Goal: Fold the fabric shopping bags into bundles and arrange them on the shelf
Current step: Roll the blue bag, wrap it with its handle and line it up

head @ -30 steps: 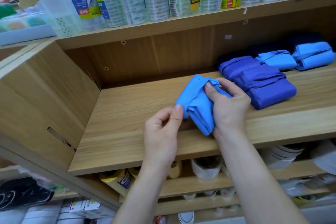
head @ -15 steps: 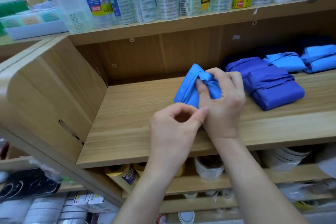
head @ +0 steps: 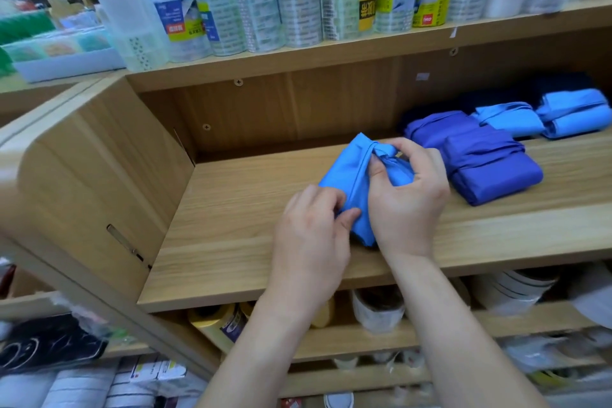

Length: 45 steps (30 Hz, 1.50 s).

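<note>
- Light-blue bag [head: 349, 182]: partly folded into a compact wad. A strap band crosses its upper end, where the fabric is bunched. It sits tilted over the middle of the shelf [head: 238, 209], with its lower end towards the front edge.
- Grip: the left hand [head: 311, 235] pinches the lower left edge. The right hand [head: 407, 199] curls round the upper right part, thumb pressed on the fabric.
- Dark-blue bundles: two, each folded flat and bound with its own strap. The front bundle [head: 496, 175] lies just right of the held bag. The rear bundle [head: 433, 126] touches it from behind.
- Light-blue bundles: two, strap-bound, side by side at the right rear of the shelf, the inner [head: 510, 121] and the outer [head: 576, 113].
- Shelf: a light wood-grain board.
</note>
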Tool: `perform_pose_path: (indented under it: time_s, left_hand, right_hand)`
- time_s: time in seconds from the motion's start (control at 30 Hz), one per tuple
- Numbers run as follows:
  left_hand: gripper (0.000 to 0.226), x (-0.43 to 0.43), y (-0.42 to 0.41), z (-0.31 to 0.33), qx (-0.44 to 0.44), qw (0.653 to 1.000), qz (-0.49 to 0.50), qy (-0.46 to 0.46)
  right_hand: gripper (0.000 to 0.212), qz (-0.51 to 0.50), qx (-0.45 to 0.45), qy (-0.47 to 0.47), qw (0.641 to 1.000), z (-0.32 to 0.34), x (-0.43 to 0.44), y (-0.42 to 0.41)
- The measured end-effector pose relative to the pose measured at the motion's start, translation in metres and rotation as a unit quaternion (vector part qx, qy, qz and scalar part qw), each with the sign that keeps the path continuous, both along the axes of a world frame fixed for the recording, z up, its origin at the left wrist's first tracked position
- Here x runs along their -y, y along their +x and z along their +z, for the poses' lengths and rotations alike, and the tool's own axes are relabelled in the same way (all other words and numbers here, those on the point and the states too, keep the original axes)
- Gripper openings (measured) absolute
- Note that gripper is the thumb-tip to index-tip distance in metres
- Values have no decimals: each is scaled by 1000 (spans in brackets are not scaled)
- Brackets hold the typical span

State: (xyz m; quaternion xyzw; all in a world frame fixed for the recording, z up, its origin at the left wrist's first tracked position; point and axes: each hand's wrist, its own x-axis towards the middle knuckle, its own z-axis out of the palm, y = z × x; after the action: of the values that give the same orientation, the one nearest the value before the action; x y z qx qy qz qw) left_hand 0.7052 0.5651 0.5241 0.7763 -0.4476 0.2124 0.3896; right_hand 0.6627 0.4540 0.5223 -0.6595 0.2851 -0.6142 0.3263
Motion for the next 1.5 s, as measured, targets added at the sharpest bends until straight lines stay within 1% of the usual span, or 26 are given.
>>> perform_pose_path:
  time_s: [0.07,0.13,0.17,0.23,0.27,0.3,0.4,0.47,0.6,0.67,0.73,0.8,0.83,0.97,1.03,1.07,1.13,1.23,1.27,1.3,1.33,1.37,1.4,1.43,1.47,1.5]
  left_hand:
    - [15,-1,-9,1,67,998,0,8]
    - [15,-1,-15,0,59,998,-4,-8]
    - [14,-1,-16,0,18,999,-7,-30]
    - [2,-2,-15,2,-151,983,-21,-100]
    - [9,-2,-15,4,-243,962,-25,-125]
    - [19,-4,-14,7,-297,944,-26,-139]
    - [47,-6,-5,14,-312,942,-2,-120]
    - [57,-7,3,19,-355,931,-9,-86]
    - [35,-9,4,22,-422,902,-88,-20]
    - [34,-8,0,21,-450,885,-116,-34]
    - [34,-5,-2,19,-475,869,-121,-76]
    - [34,-2,-3,18,-483,861,-112,-113]
    - [35,-2,-5,19,-485,860,-113,-113]
    - [38,-2,-9,23,-484,861,-152,-37]
    - [40,-5,-6,25,-499,848,-171,-62]
    - [43,-7,-3,27,-507,839,-175,-91]
    - [46,-8,3,32,-483,853,-164,-109]
    - [47,-8,4,37,-430,886,-166,-55]
    - [48,-8,4,38,-414,893,-174,-37]
    - [49,-8,4,37,-402,897,-181,-29]
    - [49,-8,3,36,-388,901,-191,-34]
    - [49,-8,3,34,-376,904,-198,-50]
    - [46,-7,2,30,-368,905,-199,-74]
    - [44,-6,1,28,-364,905,-194,-100]
    - [41,-5,-1,24,-363,904,-189,-121]
    - [40,-4,-2,22,-365,901,-191,-134]
  right_hand:
    - [17,0,7,32,999,1,1,-1]
    - [19,22,15,71,997,2,3,-1]
    - [19,42,21,99,994,2,6,-1]
    - [17,87,37,159,983,3,11,-2]
    - [17,113,46,177,977,4,12,-3]
    - [17,142,56,185,971,5,12,-4]
    - [16,215,85,194,953,9,9,-7]
    - [12,221,114,219,943,11,8,-8]
    - [7,185,134,268,936,13,10,-8]
    - [12,200,131,298,924,14,10,-10]
    - [12,255,108,325,904,16,8,-12]
    - [18,296,36,316,901,17,4,-12]
    - [23,290,3,297,910,15,3,-12]
    - [38,183,-60,160,968,11,2,-15]
    - [46,156,-87,97,979,10,3,-20]
    - [49,155,-95,74,980,11,3,-23]
    - [53,158,-131,41,978,17,3,-28]
    - [54,148,-264,-2,953,26,3,-32]
    - [53,163,-287,-9,944,29,3,-33]
    - [51,193,-271,1,943,33,3,-34]
    - [46,230,-210,41,949,35,4,-34]
    - [41,268,-114,125,948,38,5,-34]
    - [36,305,-10,240,922,40,7,-35]
    - [33,339,69,338,875,42,7,-37]
    - [33,362,100,394,839,40,7,-39]
    - [35,367,83,405,833,37,7,-40]
